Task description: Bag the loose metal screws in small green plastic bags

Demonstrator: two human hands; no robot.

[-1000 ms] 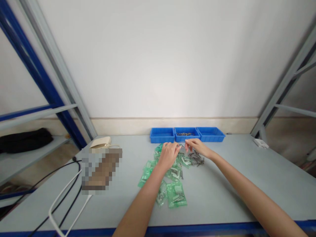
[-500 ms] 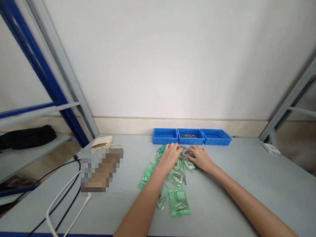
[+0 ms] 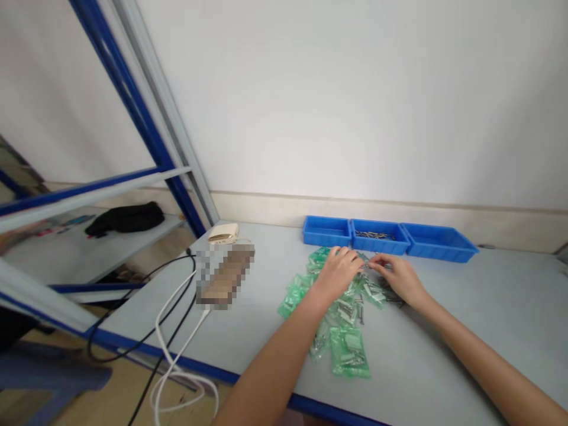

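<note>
On grey table (image 3: 470,322) by white wall (image 3: 355,100), left hand (image 3: 338,274), right hand (image 3: 399,280) among green bags (image 3: 349,350); grip unclear.

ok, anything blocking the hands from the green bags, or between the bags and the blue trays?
Nothing visible. The left hand and right hand lie on the pile of small green plastic bags; only bare grey table separates it from the three blue plastic trays.

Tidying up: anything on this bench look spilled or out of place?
Loose screws lie on the table by the right hand, outside the blue bins, among scattered green bags. A white cable droops off the left edge.
</note>
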